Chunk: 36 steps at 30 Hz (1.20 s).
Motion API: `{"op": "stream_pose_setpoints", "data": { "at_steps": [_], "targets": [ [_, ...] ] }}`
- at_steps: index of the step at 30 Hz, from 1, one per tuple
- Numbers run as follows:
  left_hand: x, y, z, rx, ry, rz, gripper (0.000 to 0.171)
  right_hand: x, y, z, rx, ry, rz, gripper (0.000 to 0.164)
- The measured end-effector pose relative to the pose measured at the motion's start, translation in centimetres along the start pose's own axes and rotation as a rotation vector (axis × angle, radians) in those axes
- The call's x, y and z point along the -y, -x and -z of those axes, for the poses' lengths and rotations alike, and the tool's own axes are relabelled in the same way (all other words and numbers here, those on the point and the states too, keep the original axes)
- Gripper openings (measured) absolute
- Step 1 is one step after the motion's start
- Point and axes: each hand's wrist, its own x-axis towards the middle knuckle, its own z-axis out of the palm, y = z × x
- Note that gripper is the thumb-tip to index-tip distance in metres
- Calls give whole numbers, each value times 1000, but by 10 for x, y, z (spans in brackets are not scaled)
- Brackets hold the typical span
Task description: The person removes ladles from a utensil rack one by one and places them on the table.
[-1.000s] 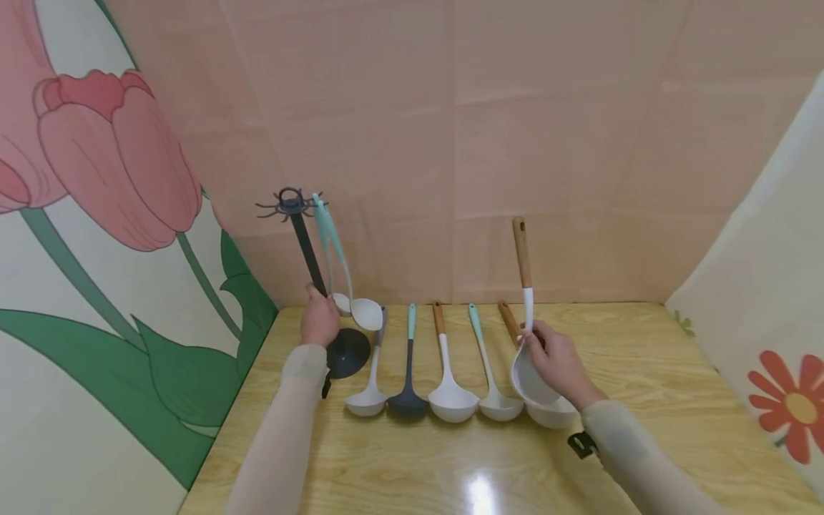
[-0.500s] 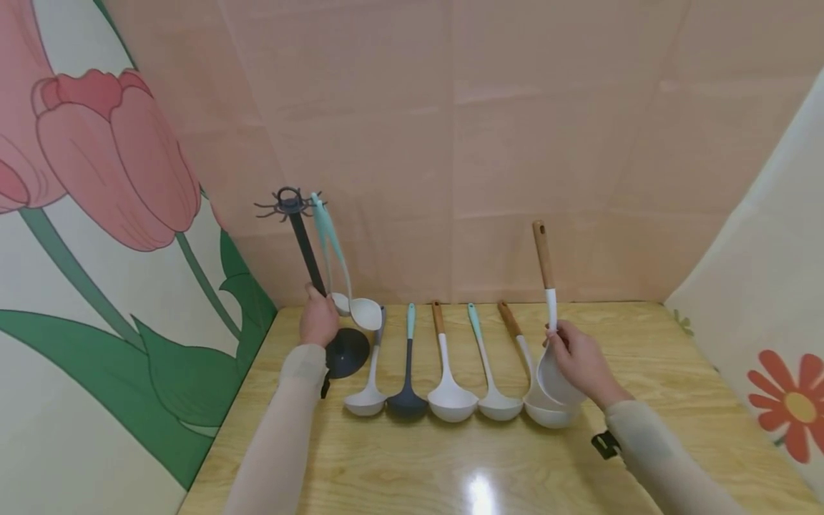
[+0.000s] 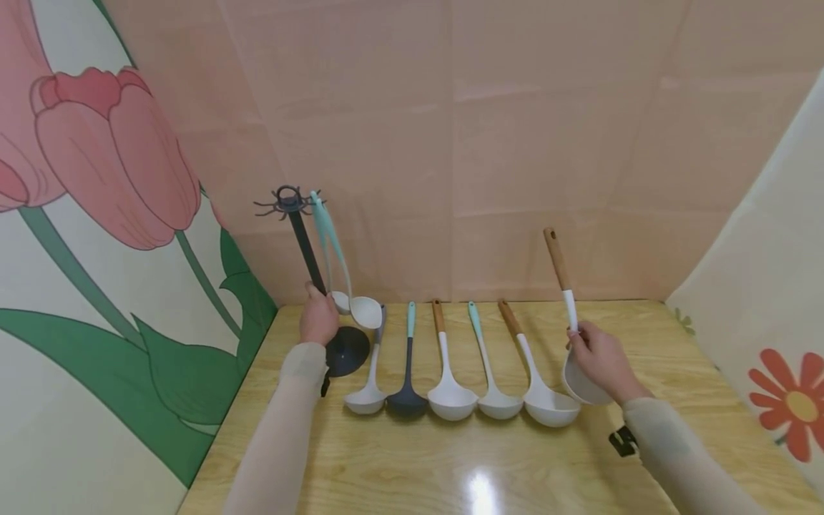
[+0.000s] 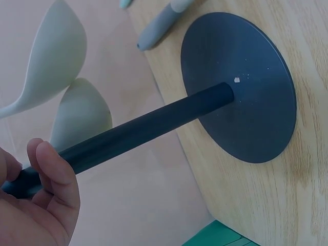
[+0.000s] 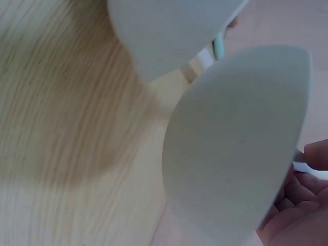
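Note:
My left hand grips the black pole of a utensil stand above its round base. Two pale ladles with mint handles hang from the stand's hooks; their bowls show beside the pole in the left wrist view. At the right, my right hand holds a white ladle by its neck just above the bowl, wooden handle pointing up and tilted left. The right wrist view shows that ladle's bowl large, fingers partly hidden behind its rim.
A row of ladles lies on the wooden table, bowls toward me: one grey-handled, a black one, a white wooden-handled one, a mint-handled one and another wooden-handled one. A pink cloth wall stands behind.
My right hand has moved right with the white ladle, away from above the last ladle in the row, which now shows fully. The left hand stays on the stand.

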Motion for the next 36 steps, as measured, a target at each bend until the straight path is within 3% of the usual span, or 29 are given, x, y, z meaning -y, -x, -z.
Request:
{"op": "stream_pose_setpoints", "data": {
  "at_steps": [7,19,36],
  "targets": [
    [0,-1,0,8,-7,6,57,-19,3,-3,107,20,-69,26],
    [2,-3,-1,15,-13,11,58,-33,1,-5,216,51,-135,27],
    [1,-3,0,23,-10,13,58,-54,9,-14,337,127,-148,26]
  ]
}}
